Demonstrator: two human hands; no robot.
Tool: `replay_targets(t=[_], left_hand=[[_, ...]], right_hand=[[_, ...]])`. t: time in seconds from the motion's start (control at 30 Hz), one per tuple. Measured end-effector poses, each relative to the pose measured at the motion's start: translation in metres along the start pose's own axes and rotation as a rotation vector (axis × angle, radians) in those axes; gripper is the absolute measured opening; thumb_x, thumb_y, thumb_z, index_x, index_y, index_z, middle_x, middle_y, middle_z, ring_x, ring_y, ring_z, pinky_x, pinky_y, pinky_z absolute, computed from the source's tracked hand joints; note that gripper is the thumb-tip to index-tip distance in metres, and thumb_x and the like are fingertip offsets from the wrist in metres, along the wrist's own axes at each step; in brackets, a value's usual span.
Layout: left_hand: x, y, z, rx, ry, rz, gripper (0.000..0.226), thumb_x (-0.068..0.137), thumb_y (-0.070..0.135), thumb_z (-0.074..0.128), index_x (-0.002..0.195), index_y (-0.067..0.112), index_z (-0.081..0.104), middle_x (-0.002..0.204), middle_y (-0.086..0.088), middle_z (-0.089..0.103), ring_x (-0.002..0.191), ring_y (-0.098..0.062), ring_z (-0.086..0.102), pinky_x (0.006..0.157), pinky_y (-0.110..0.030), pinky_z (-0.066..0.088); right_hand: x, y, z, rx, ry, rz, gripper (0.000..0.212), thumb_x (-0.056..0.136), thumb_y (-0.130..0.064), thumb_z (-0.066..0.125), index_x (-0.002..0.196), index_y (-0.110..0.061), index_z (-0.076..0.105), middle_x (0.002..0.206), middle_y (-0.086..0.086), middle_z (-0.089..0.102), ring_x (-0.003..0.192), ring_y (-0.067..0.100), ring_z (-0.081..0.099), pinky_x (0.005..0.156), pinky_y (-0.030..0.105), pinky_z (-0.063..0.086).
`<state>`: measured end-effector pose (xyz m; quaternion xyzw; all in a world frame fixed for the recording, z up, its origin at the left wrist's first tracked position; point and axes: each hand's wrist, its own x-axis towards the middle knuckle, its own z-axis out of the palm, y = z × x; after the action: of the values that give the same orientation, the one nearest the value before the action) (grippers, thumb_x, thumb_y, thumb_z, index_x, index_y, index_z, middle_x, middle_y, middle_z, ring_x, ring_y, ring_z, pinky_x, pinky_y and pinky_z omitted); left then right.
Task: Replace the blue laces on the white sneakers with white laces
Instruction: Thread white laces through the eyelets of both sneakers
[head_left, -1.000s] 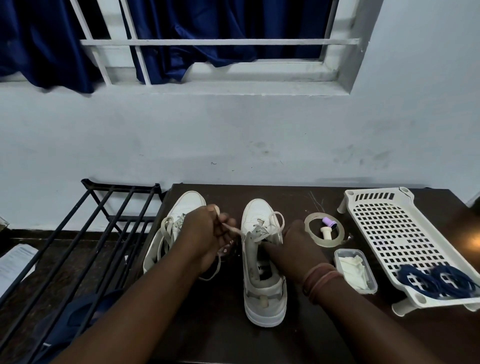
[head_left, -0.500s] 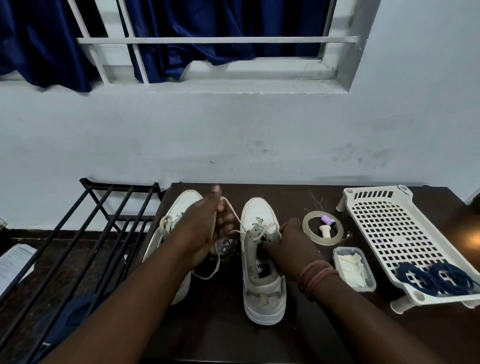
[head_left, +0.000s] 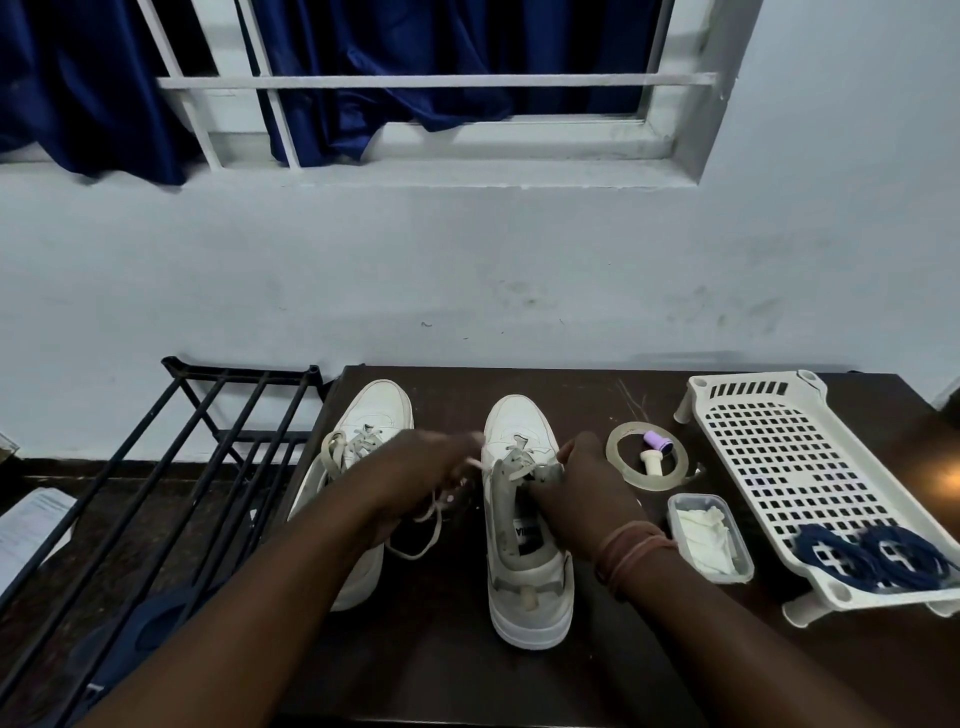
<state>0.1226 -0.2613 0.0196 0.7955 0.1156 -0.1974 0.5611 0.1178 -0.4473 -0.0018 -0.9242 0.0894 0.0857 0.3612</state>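
We see two white sneakers on the desk (head_left: 441, 675). Our left hand (head_left: 415, 478), blurred, pinches the white lace (head_left: 431, 512) at nine o'clock of the right sneaker (head_left: 524, 571); our right hand (head_left: 582, 488) grips its tongue. Blue laces (head_left: 872, 558) lie in the tray (head_left: 789, 467) at three o'clock.

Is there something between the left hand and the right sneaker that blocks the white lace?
Nothing visible blocks it. The left hand holds the white lace beside the right sneaker, with only bare table in the gap. The right hand grips the sneaker's far side, out of the lace's way.
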Motion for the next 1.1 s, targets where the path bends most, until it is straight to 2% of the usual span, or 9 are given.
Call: replay_targets(t=[0.1,0.2,0.3,0.53,0.63,0.8,0.9,1.0,1.1], left_hand=[[0.006,0.006,-0.004,-0.578,0.139,0.047,0.030,0.092,0.035,0.070,0.066,0.022,0.061,0.069,0.001,0.057,0.062,-0.013,0.053,0.049,-0.023,0.042],[0.011,0.005,0.003,-0.785,0.094,0.040,0.029,0.096,0.041,0.065,0.077,0.019,0.060,0.082,-0.003,0.069,0.082,-0.019,0.065,0.074,-0.033,0.052],[0.012,0.003,0.011,-0.936,0.029,-0.049,0.046,0.098,0.048,0.059,0.070,0.014,0.046,0.060,-0.003,0.052,0.051,-0.015,0.058,0.078,-0.036,0.052],[0.023,-0.018,0.025,-0.382,0.213,0.029,0.013,0.106,0.022,0.049,0.108,0.018,0.061,0.076,-0.003,0.051,0.050,-0.010,0.045,0.042,-0.019,0.037],[0.025,-0.027,0.028,-0.023,0.244,0.187,0.021,0.098,0.021,0.061,0.114,0.027,0.073,0.090,0.004,0.070,0.079,-0.012,0.067,0.064,-0.023,0.050],[0.028,-0.037,0.031,0.593,0.333,0.295,0.016,0.089,0.027,0.065,0.075,0.032,0.072,0.091,0.003,0.071,0.094,-0.019,0.067,0.080,-0.029,0.049],[0.020,-0.020,0.035,0.898,0.444,0.168,0.023,0.095,0.038,0.050,0.095,0.028,0.071,0.110,-0.002,0.062,0.112,-0.029,0.055,0.097,-0.041,0.039],[0.013,0.004,0.026,0.638,0.325,0.117,0.040,0.093,0.044,0.046,0.082,0.015,0.071,0.089,-0.001,0.072,0.095,-0.026,0.065,0.097,-0.041,0.042],[0.003,0.019,0.017,0.104,0.199,0.146,0.050,0.097,0.043,0.055,0.058,0.014,0.061,0.058,-0.001,0.065,0.058,-0.020,0.059,0.073,-0.032,0.048]], right_hand=[[0.000,0.000,0.001,0.000,0.003,-0.001,0.044,0.086,-0.026,0.069,0.114,-0.008,0.041,0.102,0.012,0.066,0.090,0.028,0.064,0.070,0.027,0.039],[0.000,0.002,0.003,0.012,0.015,-0.009,0.043,0.085,-0.025,0.069,0.113,-0.008,0.041,0.100,0.013,0.067,0.083,0.025,0.060,0.069,0.026,0.039],[-0.001,0.003,0.005,0.041,0.032,-0.018,0.040,0.085,-0.025,0.068,0.110,-0.009,0.042,0.096,0.011,0.066,0.082,0.025,0.061,0.068,0.027,0.039],[-0.002,0.006,0.005,0.072,0.051,-0.047,0.033,0.086,-0.023,0.064,0.108,-0.009,0.044,0.091,0.010,0.065,0.084,0.028,0.064,0.067,0.028,0.040],[-0.003,0.005,0.006,0.064,0.047,-0.061,0.038,0.085,-0.024,0.067,0.110,-0.009,0.043,0.092,0.007,0.063,0.083,0.025,0.060,0.068,0.027,0.038],[-0.003,0.005,0.001,0.058,0.031,-0.063,0.037,0.084,-0.029,0.066,0.108,-0.012,0.044,0.090,0.006,0.064,0.080,0.023,0.059,0.066,0.027,0.038],[0.000,0.008,0.000,0.101,-0.027,-0.041,0.036,0.081,-0.035,0.069,0.106,-0.018,0.049,0.094,0.003,0.065,0.087,0.021,0.063,0.072,0.030,0.047],[0.002,0.004,0.000,0.138,0.046,-0.144,0.022,0.081,-0.032,0.068,0.095,-0.026,0.052,0.099,0.002,0.061,0.093,0.020,0.060,0.079,0.031,0.046],[-0.002,-0.004,0.000,0.108,0.264,-0.380,0.011,0.083,-0.027,0.067,0.086,-0.026,0.056,0.086,-0.003,0.060,0.085,0.016,0.057,0.077,0.033,0.046]])
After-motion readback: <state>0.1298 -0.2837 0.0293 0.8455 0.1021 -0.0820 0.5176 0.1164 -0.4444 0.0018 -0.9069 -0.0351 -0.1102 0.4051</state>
